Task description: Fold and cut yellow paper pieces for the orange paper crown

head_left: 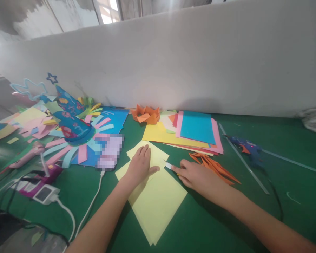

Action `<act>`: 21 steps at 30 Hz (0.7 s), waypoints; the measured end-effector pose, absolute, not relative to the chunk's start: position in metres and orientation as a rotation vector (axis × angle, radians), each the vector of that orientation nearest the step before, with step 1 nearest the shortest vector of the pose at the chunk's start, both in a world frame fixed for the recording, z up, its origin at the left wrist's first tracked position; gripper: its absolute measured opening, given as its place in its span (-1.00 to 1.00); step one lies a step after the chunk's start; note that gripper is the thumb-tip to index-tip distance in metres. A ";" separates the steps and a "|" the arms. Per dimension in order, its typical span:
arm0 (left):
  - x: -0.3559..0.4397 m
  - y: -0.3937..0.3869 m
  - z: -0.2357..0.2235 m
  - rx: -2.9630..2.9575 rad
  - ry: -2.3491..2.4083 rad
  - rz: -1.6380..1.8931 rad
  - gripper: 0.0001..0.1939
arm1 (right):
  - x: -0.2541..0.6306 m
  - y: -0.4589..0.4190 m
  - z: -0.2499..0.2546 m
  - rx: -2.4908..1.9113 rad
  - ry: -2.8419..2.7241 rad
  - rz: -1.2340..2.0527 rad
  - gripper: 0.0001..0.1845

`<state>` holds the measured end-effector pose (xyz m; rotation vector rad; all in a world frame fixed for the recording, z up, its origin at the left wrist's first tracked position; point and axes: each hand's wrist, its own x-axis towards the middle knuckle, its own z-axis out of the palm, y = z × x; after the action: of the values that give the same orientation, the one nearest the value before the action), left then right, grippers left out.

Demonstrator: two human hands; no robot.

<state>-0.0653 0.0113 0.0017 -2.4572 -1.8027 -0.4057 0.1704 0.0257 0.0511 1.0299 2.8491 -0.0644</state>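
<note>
Pale yellow paper (158, 207) lies in front of me, its sheets stacked slightly offset with a corner toward me. My left hand (140, 161) rests flat on its upper part, thumb stretched out to the right. In my right hand (192, 172) is a small cutter knife (168, 165), its light tip pointing left at the paper's right side. Most of the knife's handle is hidden by the fingers. A smaller pale yellow piece (160, 151) reaches out beyond the left fingers. Folded orange paper strips (213, 167) lie just behind the right hand.
Stacked coloured paper (196, 126) and an orange paper crown (146, 114) sit at the back. To the right lies a blue glue gun (246, 147) beside glue sticks. On the left are decorated cone hats (73, 121), a charging phone (110, 151) and a power strip (39, 189) with cables.
</note>
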 end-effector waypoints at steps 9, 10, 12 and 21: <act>-0.063 0.011 0.008 -2.486 -1.814 -0.367 -0.29 | 0.166 0.040 0.060 0.935 2.897 -0.035 -0.60; -0.063 0.011 0.009 -2.483 -1.818 -0.363 -0.29 | 0.164 0.042 0.062 0.937 2.901 -0.037 -0.61; -0.062 0.011 0.009 -2.477 -1.822 -0.370 -0.28 | 0.161 0.044 0.066 0.939 2.896 -0.039 -0.61; -0.064 0.012 -0.001 -2.458 -1.832 -0.390 -0.21 | 0.147 0.057 0.061 0.940 2.902 -0.112 -0.60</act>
<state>-0.0644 0.0118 -0.0006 -2.4579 -1.8322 -0.3902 0.1474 0.0568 0.0612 0.9395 2.9019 -0.1117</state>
